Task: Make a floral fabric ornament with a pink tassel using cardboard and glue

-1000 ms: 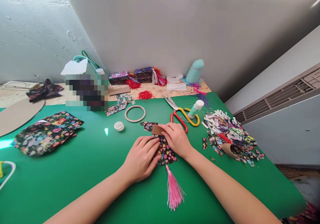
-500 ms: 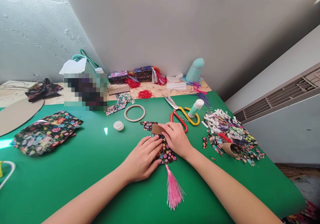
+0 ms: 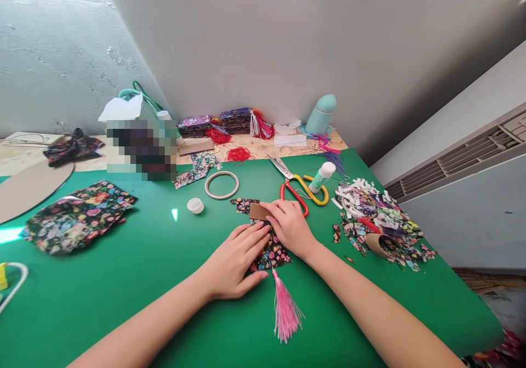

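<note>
My left hand (image 3: 236, 261) lies flat on a black floral fabric piece (image 3: 279, 255), its fingers stretched out and the thumb spread away. A pink tassel (image 3: 286, 310) hangs off the near edge of that piece. At the far end, my right hand (image 3: 292, 230) pinches a small brown cardboard strip (image 3: 257, 212) with its fingertips, pressing it down on the fabric. The palm side of both hands is hidden. A small floral strip (image 3: 243, 205) shows just beyond the cardboard. Scissors (image 3: 292, 179) with red and yellow handles lie close behind my right hand.
A glue stick (image 3: 322, 177) rests against the scissors' yellow handle. A tape roll (image 3: 222, 185) and white cap (image 3: 195, 206) sit farther left. Scraps (image 3: 378, 220) pile up at right. Floral cloth (image 3: 82, 217) spreads at left; a turquoise bottle (image 3: 321, 115) stands at the back.
My left thumb has spread outward, away from the fingers, uncovering more of the fabric's near left edge. My right hand and the cardboard stay in place.
</note>
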`<state>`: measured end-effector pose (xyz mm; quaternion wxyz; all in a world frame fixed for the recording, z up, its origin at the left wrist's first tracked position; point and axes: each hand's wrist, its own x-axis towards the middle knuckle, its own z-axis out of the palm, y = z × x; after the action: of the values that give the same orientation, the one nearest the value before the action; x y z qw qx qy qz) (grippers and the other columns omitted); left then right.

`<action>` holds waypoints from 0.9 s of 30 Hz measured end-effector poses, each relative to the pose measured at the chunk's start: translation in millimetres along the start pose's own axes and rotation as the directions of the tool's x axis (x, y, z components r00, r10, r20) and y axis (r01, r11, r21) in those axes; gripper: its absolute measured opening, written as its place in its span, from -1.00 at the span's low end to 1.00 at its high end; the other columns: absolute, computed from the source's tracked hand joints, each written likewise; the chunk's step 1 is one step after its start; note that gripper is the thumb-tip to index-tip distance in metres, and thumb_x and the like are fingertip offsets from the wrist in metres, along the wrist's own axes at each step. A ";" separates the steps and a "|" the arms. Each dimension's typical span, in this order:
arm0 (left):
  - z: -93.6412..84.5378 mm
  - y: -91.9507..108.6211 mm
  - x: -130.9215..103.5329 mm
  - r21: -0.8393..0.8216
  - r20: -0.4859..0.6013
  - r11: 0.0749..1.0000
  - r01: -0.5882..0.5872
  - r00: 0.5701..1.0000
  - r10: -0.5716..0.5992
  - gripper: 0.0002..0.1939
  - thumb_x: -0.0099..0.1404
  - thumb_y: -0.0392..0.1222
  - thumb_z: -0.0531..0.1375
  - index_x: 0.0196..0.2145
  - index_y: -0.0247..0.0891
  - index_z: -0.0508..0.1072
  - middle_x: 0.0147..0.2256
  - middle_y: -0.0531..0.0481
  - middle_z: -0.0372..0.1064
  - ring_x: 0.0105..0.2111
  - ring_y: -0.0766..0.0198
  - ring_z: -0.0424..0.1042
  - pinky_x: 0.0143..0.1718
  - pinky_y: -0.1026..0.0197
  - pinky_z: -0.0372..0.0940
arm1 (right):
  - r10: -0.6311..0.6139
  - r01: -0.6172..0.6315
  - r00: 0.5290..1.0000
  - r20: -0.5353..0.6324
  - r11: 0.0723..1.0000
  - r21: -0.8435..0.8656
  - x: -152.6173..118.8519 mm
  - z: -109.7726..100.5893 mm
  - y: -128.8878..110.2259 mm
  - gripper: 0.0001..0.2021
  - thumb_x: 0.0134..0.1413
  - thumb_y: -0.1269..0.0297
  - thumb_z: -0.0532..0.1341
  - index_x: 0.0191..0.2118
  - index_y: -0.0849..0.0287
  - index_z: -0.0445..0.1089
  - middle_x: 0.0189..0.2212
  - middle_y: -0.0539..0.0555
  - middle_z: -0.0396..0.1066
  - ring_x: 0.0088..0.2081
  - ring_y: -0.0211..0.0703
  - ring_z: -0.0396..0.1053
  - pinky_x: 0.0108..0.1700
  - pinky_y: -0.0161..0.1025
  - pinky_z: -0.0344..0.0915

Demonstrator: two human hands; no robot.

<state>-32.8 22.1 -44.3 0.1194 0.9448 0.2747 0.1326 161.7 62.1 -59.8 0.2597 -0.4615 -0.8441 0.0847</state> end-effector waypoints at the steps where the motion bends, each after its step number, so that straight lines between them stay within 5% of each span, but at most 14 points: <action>1: -0.3 -0.4 -0.3 -0.014 0.012 1.000 0.003 1.000 -0.002 -0.38 0.29 -0.01 0.06 0.20 -0.43 0.10 0.18 -0.33 0.13 0.21 -0.07 0.06 0.14 -0.15 0.06 | -0.002 0.002 1.000 -0.004 1.000 0.003 -0.1 0.1 0.5 -0.68 0.21 0.45 0.06 0.06 0.21 0.30 -0.22 0.14 0.41 -0.20 -0.07 0.31 -0.11 -0.09 0.15; 12: -4.3 0.5 -1.8 -0.126 -0.001 0.988 -0.092 0.996 0.093 -0.51 0.25 -0.04 0.07 0.07 -0.37 0.26 0.05 -0.26 0.31 0.05 -0.02 0.26 0.12 -0.13 0.05 | -0.019 0.018 1.000 0.006 1.000 0.025 -0.3 2.0 4.8 -0.68 0.21 0.46 0.06 0.07 0.24 0.29 -0.22 0.16 0.41 -0.19 -0.05 0.32 -0.11 -0.07 0.16; 19: -1.8 0.0 -1.0 -0.038 -0.016 0.999 -0.018 1.000 0.017 -0.48 0.32 -0.08 0.02 0.14 -0.43 0.16 0.12 -0.34 0.20 0.14 -0.05 0.14 0.12 -0.12 0.08 | 0.007 0.008 0.996 -0.088 0.985 0.170 -3.1 0.1 3.7 -0.70 0.18 0.45 0.09 0.02 0.20 0.34 -0.19 0.15 0.37 -0.17 -0.06 0.29 -0.09 -0.10 0.21; 27: -3.2 1.0 0.6 -0.052 0.040 0.999 0.006 0.999 -0.004 -0.43 0.29 -0.04 0.05 0.15 -0.45 0.16 0.10 -0.31 0.22 0.12 -0.05 0.18 0.12 -0.13 0.06 | -0.020 0.015 1.000 0.024 0.980 0.200 -4.4 -6.3 0.8 -0.64 0.09 0.43 0.18 0.04 0.23 0.34 -0.18 0.17 0.36 -0.14 -0.03 0.29 -0.07 -0.04 0.17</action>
<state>-32.8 22.1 -40.9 0.1498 0.9432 0.2709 0.1208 167.5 58.4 -56.3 0.2947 -0.4244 -0.8386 0.1725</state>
